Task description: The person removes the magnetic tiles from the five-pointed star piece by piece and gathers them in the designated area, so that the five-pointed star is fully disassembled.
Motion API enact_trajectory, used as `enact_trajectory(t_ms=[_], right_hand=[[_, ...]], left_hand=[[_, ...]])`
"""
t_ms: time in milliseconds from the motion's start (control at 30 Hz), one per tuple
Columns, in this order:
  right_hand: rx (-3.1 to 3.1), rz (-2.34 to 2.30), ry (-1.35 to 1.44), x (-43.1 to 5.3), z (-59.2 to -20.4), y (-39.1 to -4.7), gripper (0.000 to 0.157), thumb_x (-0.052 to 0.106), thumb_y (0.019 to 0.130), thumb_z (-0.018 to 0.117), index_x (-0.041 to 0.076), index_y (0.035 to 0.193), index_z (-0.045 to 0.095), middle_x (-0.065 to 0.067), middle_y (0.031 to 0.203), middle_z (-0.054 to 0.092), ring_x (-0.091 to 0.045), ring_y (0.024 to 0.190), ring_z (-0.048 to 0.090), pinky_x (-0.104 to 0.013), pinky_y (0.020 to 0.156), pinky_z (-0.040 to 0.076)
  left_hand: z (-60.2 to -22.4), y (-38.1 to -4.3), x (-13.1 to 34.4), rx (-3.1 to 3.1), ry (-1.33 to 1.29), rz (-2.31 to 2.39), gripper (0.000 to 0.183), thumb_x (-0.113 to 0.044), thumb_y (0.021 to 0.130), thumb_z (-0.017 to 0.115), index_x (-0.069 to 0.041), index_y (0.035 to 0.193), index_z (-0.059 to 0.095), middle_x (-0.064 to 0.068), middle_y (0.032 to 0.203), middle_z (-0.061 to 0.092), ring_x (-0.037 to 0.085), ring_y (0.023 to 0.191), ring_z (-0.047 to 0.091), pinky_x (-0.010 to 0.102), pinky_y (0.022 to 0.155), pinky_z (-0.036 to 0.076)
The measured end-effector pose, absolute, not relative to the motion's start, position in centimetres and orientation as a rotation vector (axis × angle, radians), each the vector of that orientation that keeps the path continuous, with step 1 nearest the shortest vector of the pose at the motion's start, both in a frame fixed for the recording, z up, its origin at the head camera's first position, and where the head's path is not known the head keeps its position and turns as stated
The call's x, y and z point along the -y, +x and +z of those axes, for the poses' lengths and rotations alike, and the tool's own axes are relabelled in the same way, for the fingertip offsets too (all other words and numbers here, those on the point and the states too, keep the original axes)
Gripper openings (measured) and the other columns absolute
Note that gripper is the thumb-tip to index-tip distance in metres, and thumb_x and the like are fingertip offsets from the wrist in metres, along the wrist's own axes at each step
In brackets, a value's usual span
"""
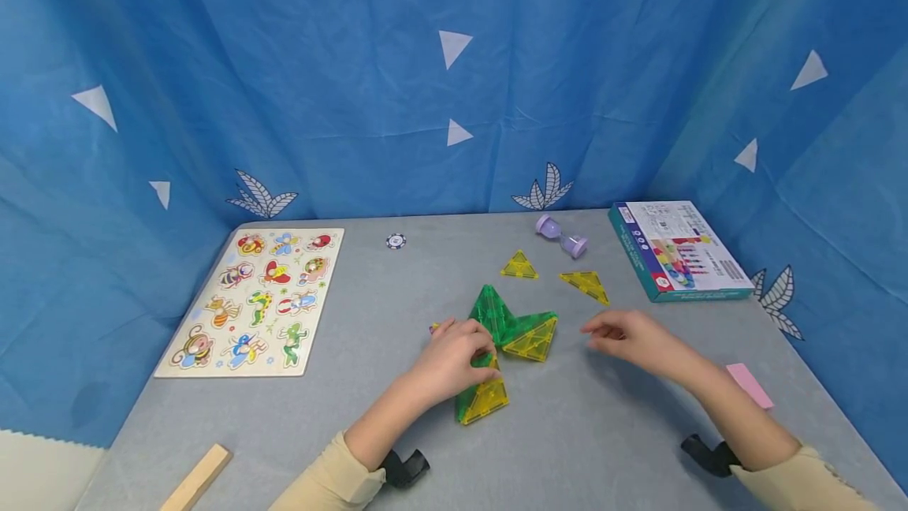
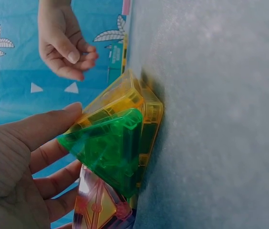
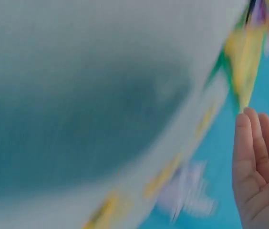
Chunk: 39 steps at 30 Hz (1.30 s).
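Note:
Green and yellow translucent magnetic tiles (image 1: 491,314) form a pointed, star-like structure on the table. My left hand (image 1: 454,357) grips its near left arm, thumb and fingers around a green triangle tile (image 2: 110,148) joined to yellow ones. Below that, a pink-purple tile (image 2: 98,202) shows in the left wrist view, largely hidden by the hand in the head view. My right hand (image 1: 627,335) hovers right of the structure, fingers loosely bent and holding nothing. Loose yellow triangle tiles (image 1: 586,285) lie flat beyond it, one (image 1: 520,265) farther left.
An insect puzzle board (image 1: 248,306) lies at the left, with a poker chip (image 1: 396,241) to its right. A purple sand timer (image 1: 561,236) and a boxed game (image 1: 681,251) sit at the back right. A wooden block (image 1: 196,479) and a pink block (image 1: 749,386) lie nearer.

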State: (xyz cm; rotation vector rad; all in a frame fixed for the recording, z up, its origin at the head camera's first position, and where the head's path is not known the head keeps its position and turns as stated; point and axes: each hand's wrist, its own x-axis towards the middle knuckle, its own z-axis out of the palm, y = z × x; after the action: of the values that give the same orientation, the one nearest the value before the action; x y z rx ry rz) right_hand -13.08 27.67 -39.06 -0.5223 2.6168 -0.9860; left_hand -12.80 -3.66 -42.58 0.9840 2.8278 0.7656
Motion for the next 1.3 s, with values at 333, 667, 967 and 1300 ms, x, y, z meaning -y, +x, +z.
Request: enact_trajectory(t_ms=[333,667,967,1300], right_hand=[[-2.335,-1.126,-0.698,-17.7,-42.8,-11.8,0.042,0.017,0.083,0.071,0.002,0.120,0.056,-0.004,0.101,0.062,-0.018,0.091,0.060,-0.024,0.074,0.051],[-2.305,-1.195,-0.652,-15.6,-44.0,-12.3,0.021,0.015,0.079,0.075,0.005,0.090,0.060,0.002,0.074,0.060,-0.010,0.063,0.056,-0.024,0.054,0.047],[-2.302,-1.176,-0.685,-16.0,-44.1,-12.2,0.018,0.015,0.082,0.072,0.007,0.080,0.056,0.002,0.066,0.058,-0.009,0.056,0.051,-0.022,0.050,0.042],[-2.318,-1.143,-0.725,-17.2,-43.9,-12.1,0.024,0.015,0.084,0.069,0.010,0.075,0.048,0.007,0.053,0.041,-0.004,0.046,0.035,-0.019,0.046,0.033]], left_hand=[[-42.7,-12.8,3.7,-2.853,1.040,0.755,0.020,-0.040,0.078,0.074,-0.026,0.089,0.065,-0.013,0.090,0.051,0.005,0.082,0.049,0.050,0.106,0.027],[-42.9,-13.0,3.9,-2.861,1.071,0.749,0.022,-0.040,0.076,0.075,-0.024,0.089,0.066,-0.012,0.092,0.055,0.006,0.081,0.050,0.051,0.105,0.028],[-42.5,-13.6,4.6,-2.764,1.147,0.691,0.030,-0.041,0.077,0.075,-0.020,0.097,0.068,-0.009,0.109,0.059,0.007,0.103,0.054,0.052,0.107,0.024],[-42.3,-14.0,5.2,-2.700,1.146,0.798,0.023,-0.036,0.077,0.075,-0.021,0.092,0.069,-0.010,0.108,0.061,0.006,0.101,0.055,0.054,0.108,0.021]])
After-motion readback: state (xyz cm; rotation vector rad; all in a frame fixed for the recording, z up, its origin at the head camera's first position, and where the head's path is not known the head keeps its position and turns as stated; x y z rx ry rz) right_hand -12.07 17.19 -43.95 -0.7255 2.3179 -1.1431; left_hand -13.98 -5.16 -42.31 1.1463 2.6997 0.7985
